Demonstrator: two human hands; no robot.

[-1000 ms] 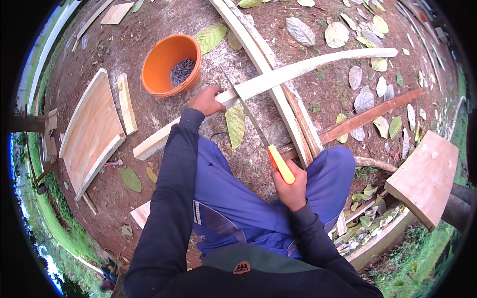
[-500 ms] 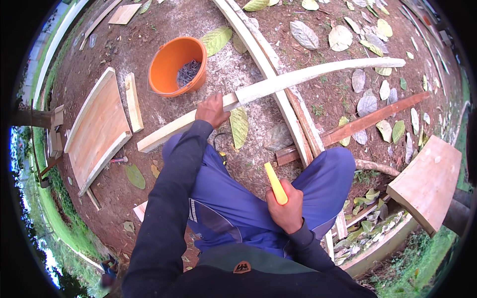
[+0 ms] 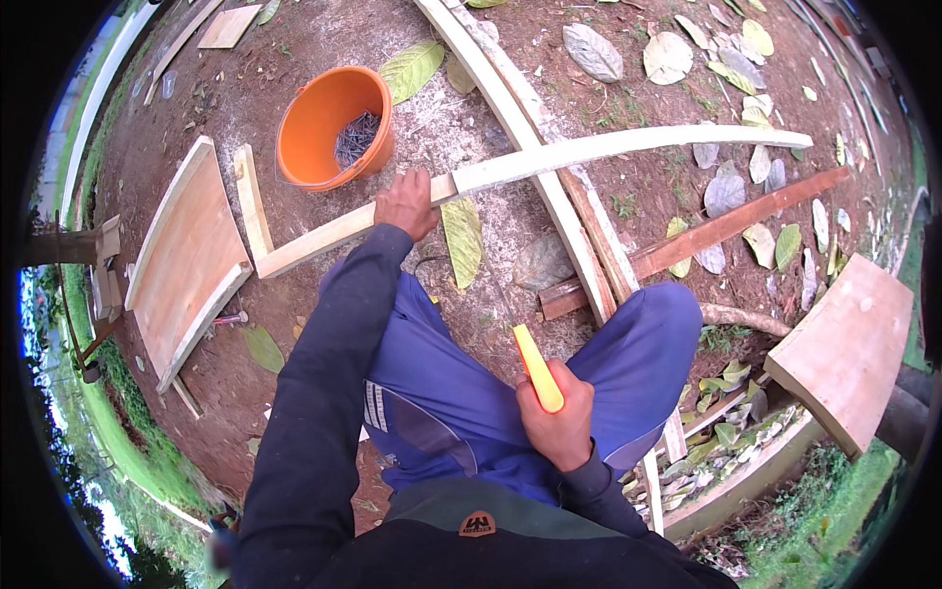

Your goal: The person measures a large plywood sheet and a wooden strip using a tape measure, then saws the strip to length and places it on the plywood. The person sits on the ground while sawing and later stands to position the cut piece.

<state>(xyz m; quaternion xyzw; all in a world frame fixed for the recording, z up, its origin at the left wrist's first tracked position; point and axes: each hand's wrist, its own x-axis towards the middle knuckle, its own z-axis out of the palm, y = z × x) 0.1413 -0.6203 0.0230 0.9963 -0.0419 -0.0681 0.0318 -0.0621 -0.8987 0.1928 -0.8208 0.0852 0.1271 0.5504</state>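
Plank [image 3: 628, 143], long and pale, lies crosswise in front of us, resting over two long timbers [image 3: 572, 231] that run away from our right knee. Our left hand [image 3: 407, 204] grips it left of that crossing, its fingers curled over the far edge. Just right of that hand, a thin dark line crosses the wood. In our right hand [image 3: 557, 417], the fingers are closed around a yellow handle [image 3: 538, 368], well apart from the plank and above our blue trousers [image 3: 638, 344]; we cannot make out what extends from its far end.

Beyond our left hand stands an orange bucket [image 3: 302, 137] holding nails [image 3: 358, 139]. A short wood strip [image 3: 252, 201] ends right by the plank's left end; we cannot tell whether they touch. Just below the plank lies a yellow-green leaf [image 3: 463, 245], and a reddish-brown board [image 3: 736, 218] lies to the right.
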